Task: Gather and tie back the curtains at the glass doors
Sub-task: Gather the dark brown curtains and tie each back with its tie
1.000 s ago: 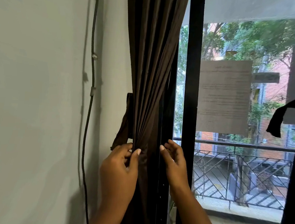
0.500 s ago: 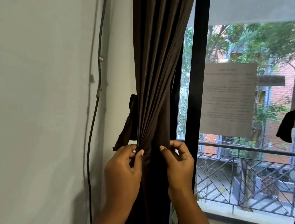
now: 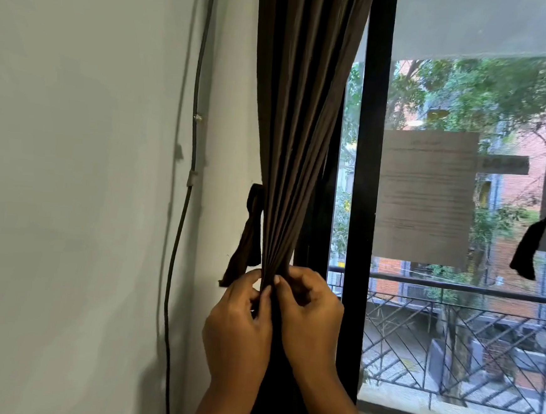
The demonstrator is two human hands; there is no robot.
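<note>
A dark brown curtain (image 3: 299,127) hangs in tight pleats between the wall and the black frame (image 3: 366,181) of the glass door. My left hand (image 3: 239,328) grips the gathered folds from the left. My right hand (image 3: 308,320) grips them from the right, thumbs almost meeting at the front. A brown tie-back strap (image 3: 247,240) hangs loose against the wall just left of the bunch, above my left hand. At the far right edge, the knotted end of another dark tie (image 3: 533,247) shows.
A grey cable (image 3: 187,200) runs down the white wall to the left. Paper sheets (image 3: 426,196) are stuck on the glass. Outside are a balcony railing (image 3: 450,338), trees and a brick building.
My right hand has moved left from the door frame onto the curtain, squeezing the folds into a narrow bunch against my left hand. The view has shifted slightly left.
</note>
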